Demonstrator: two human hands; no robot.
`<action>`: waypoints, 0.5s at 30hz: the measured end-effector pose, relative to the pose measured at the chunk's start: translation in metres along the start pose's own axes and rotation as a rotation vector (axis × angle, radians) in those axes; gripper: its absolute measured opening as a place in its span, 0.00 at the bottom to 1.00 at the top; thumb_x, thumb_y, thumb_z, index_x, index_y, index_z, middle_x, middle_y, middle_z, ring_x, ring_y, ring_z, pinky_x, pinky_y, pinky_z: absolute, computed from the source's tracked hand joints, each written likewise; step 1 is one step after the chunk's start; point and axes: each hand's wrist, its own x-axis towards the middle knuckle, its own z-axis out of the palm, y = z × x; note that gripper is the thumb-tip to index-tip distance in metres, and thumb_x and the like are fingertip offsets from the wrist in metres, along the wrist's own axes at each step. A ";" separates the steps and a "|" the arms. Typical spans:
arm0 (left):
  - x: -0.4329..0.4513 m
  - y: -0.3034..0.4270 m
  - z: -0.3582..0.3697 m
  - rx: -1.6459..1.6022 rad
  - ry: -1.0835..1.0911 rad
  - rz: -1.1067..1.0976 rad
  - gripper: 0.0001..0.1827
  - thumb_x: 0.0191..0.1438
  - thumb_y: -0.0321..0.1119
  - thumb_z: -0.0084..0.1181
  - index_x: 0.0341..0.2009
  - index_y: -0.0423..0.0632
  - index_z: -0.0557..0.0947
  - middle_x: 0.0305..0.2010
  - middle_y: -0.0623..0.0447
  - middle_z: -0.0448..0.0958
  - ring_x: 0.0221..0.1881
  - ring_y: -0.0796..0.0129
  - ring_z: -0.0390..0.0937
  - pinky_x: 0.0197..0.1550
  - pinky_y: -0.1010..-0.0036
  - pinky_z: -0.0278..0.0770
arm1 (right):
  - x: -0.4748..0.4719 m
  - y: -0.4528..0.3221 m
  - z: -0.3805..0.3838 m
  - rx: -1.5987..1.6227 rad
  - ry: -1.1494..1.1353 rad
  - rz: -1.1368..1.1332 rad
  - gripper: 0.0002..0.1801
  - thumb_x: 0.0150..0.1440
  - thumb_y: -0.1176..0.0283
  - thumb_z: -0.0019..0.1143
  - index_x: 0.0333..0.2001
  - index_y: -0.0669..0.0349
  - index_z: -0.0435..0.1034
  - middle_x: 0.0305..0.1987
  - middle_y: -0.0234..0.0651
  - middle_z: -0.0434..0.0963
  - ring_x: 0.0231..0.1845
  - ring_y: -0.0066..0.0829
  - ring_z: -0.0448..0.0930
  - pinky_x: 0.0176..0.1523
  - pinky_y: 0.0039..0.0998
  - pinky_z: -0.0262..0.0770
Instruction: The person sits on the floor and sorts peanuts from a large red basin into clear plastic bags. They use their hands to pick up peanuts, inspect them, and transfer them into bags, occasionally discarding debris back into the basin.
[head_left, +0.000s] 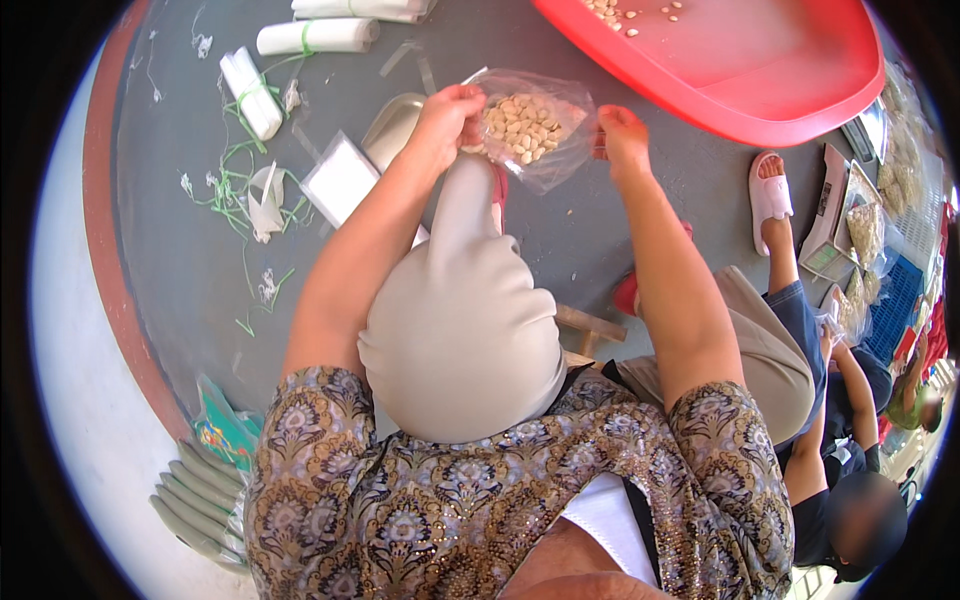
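A clear plastic bag (574, 112) hangs between my two hands, with pale flat seeds (525, 131) gathered in its left part. My left hand (454, 116) pinches the bag's left end between thumb and fingers. At the opposite end my right hand (624, 136) grips the plastic edge, its fingers partly hidden. Behind my left wrist is a shiny metal tray (394, 127), partly covered by the forearm. A flat stack of white plastic bags (341, 180) lies to the left of that forearm.
A large red plastic tub (780, 124) with some loose seeds stands ahead on the right. Tied white rolls (319, 36) and tangled green string (232, 187) lie on the grey floor at left. To the right, a co-worker (810, 465) sits near a weighing scale (825, 225) and blue crate (896, 300).
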 end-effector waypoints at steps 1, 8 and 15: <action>-0.004 -0.002 0.002 0.031 -0.005 0.009 0.10 0.47 0.34 0.50 0.36 0.49 0.71 0.21 0.60 0.66 0.18 0.77 0.64 0.20 0.79 0.66 | 0.001 0.003 -0.001 -0.163 0.051 -0.132 0.17 0.50 0.63 0.46 0.39 0.62 0.64 0.24 0.36 0.71 0.23 0.29 0.71 0.27 0.29 0.67; -0.015 -0.016 0.015 0.257 0.056 0.077 0.06 0.46 0.28 0.46 0.31 0.43 0.69 0.23 0.53 0.68 0.19 0.71 0.68 0.22 0.77 0.69 | -0.037 -0.023 0.032 -0.974 0.028 -0.217 0.34 0.43 0.63 0.48 0.54 0.60 0.49 0.43 0.50 0.68 0.38 0.46 0.73 0.40 0.40 0.69; -0.015 -0.012 0.008 -0.171 0.054 0.170 0.01 0.49 0.26 0.42 0.27 0.44 0.68 0.24 0.51 0.70 0.23 0.67 0.71 0.27 0.73 0.72 | 0.001 0.017 0.011 -0.285 0.005 -0.164 0.13 0.47 0.74 0.41 0.38 0.61 0.67 0.25 0.47 0.73 0.28 0.37 0.76 0.30 0.33 0.69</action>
